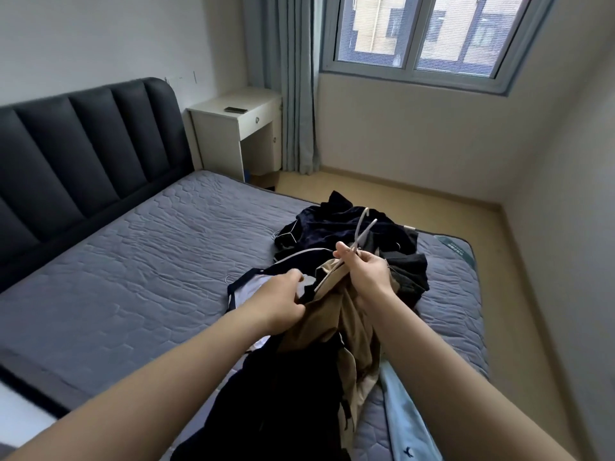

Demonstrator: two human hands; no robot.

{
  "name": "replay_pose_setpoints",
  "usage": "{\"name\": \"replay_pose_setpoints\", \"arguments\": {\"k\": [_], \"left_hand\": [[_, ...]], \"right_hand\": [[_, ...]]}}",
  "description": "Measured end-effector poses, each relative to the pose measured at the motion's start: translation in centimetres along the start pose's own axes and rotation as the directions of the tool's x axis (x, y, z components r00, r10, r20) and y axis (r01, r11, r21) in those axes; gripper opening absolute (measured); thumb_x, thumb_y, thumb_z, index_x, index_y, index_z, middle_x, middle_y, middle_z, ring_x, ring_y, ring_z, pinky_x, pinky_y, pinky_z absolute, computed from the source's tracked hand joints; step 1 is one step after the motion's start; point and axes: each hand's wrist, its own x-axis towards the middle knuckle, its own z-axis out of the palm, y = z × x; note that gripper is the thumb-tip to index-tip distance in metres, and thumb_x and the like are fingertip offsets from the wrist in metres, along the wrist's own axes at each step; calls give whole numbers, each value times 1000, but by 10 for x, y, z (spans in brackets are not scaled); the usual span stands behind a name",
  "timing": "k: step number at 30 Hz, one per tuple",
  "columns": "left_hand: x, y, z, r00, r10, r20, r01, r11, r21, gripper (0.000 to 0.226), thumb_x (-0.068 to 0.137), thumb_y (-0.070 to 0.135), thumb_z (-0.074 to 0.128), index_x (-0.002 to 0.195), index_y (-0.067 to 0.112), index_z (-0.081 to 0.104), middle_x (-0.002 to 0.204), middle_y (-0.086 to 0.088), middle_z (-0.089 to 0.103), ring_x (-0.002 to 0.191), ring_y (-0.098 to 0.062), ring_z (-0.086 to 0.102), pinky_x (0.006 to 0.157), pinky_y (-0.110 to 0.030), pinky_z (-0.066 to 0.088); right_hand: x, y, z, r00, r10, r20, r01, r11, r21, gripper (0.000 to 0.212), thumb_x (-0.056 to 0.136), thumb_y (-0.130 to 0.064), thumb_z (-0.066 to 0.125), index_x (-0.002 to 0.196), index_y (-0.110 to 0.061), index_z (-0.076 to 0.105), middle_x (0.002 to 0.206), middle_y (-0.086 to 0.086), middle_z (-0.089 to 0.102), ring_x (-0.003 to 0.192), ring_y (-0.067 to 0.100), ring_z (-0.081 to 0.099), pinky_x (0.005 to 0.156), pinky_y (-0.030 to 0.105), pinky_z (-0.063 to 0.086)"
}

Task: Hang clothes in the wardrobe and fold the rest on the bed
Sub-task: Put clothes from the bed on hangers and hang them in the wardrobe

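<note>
A heap of clothes lies on the right side of the grey quilted bed [133, 261]: dark navy garments [326, 224], a black one [409, 267], a tan garment [352, 321] and a light blue one [406, 414] near me. My right hand [362, 271] pinches the neck of a thin grey hanger [361, 234], hook pointing away, its arm running into the tan garment. My left hand [283, 301] grips the tan garment's edge beside a white and navy piece [246, 287].
A dark padded headboard [83, 144] stands at the left. A white bedside table [239, 128] with a small dark object sits by grey curtains [293, 94]. A window [426, 31] is ahead; wooden floor [466, 227] runs along the bed's right side.
</note>
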Motion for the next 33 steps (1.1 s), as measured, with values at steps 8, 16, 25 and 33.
{"name": "replay_pose_setpoints", "arguments": {"k": [8, 16, 25, 33], "left_hand": [[-4, 0, 22, 994, 6, -107, -39, 950, -309, 15, 93, 17, 58, 104, 8, 62, 100, -7, 66, 90, -16, 57, 77, -22, 40], [-6, -11, 4, 959, -134, -251, -5, 874, -486, 15, 97, 20, 51, 95, 8, 61, 83, -7, 66, 77, -18, 58, 66, -23, 40], [-29, -15, -42, 942, -122, -314, -89, 808, -582, 15, 98, 22, 51, 85, 18, 59, 73, 4, 61, 68, -11, 56, 64, -25, 43], [-74, 5, -106, 882, -105, -459, -203, 794, -572, 15, 98, 27, 50, 90, 21, 62, 74, 3, 65, 67, -11, 62, 67, -31, 51]], "right_hand": [[0, 7, -14, 985, -75, 156, 48, 984, 169, 11, 91, -10, 63, 91, 1, 67, 85, 24, 69, 80, 31, 65, 86, 45, 52], [-6, 24, -38, 996, -50, 78, 29, 968, 251, 22, 85, 5, 64, 101, -9, 65, 95, 18, 68, 90, 32, 65, 89, 46, 50], [-28, -26, -32, 967, -255, 22, 243, 941, 234, 33, 88, 0, 63, 116, -17, 60, 108, 12, 70, 101, 28, 66, 89, 41, 54], [-48, -106, -13, 929, -368, 42, 319, 853, 414, 18, 85, -1, 68, 101, -7, 65, 83, 5, 73, 74, 15, 69, 64, 23, 55]]}}
